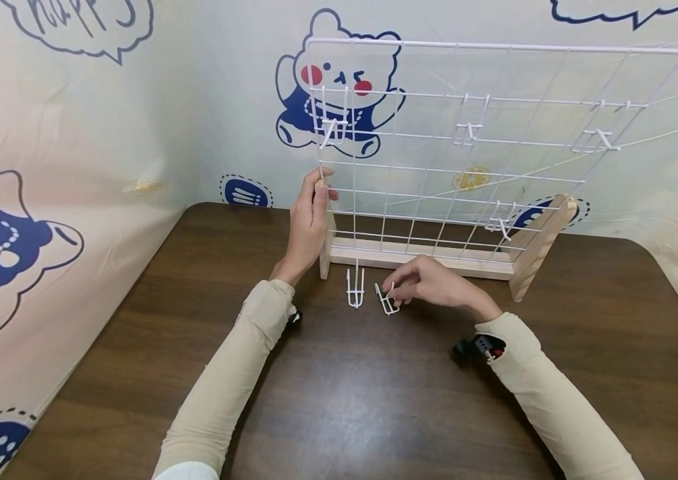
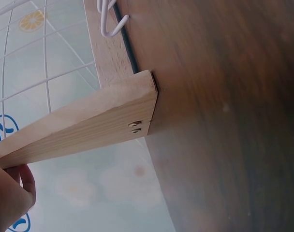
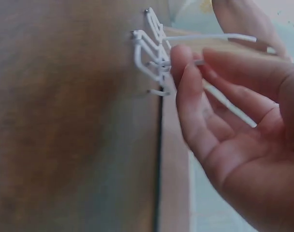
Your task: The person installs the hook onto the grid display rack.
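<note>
While the left hand [image 1: 307, 223] curls round the wire grid's [image 1: 483, 143] left wooden upright, the right hand [image 1: 429, 281] pinches 1 of 2 loose hooks [image 1: 387, 300] on the table [image 1: 375, 400] just before the grid; lifting it onto a wire looks next. Left wrist: that upright [image 2: 84, 125], fingers at its end. Right wrist: fingertips [image 3: 182, 63] nip white wire. Cartoon-bear sheets behind the grid.

Bright, even light; soft glare on table [image 1: 363, 400]. Head view bends at edges. Both wrist views blurry, esp. close-up.
</note>
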